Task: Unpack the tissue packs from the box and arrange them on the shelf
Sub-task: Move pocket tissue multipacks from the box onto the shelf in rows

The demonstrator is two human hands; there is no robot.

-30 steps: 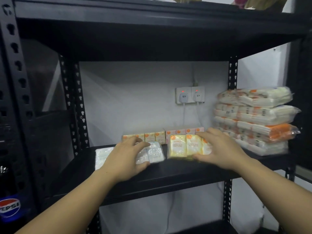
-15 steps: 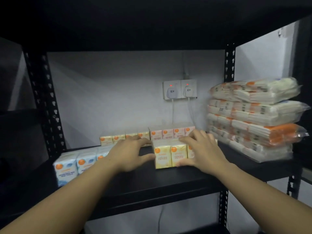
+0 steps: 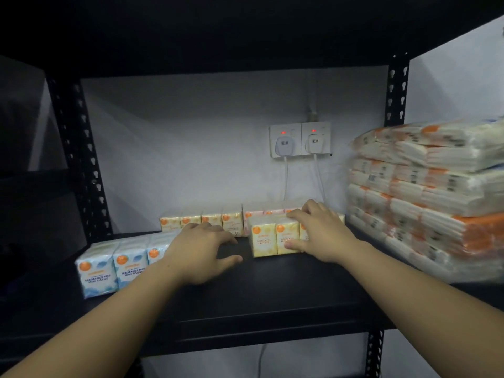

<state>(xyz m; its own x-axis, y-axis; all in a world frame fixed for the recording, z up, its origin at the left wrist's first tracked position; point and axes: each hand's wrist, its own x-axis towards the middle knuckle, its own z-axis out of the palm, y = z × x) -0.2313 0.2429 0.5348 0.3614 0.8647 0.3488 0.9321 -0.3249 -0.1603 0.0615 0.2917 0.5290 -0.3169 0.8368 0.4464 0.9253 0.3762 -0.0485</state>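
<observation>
My right hand point(image 3: 321, 233) grasped the yellow tissue pack point(image 3: 275, 238), which stood upright on the black shelf point(image 3: 272, 296) before the back row of packs point(image 3: 201, 219). My left hand point(image 3: 201, 255), fingers released, touched the blue tissue pack point(image 3: 114, 268).

A black metal shelf point(image 3: 272, 290) carries blue tissue packs point(image 3: 114, 266) at 9 o'clock, yellow tissue packs point(image 3: 272, 238) near centre, a back row of small packs point(image 3: 201, 221) at 12 o'clock, and a tall stack of wrapped tissue bundles point(image 3: 425, 197) at 3 o'clock.
</observation>
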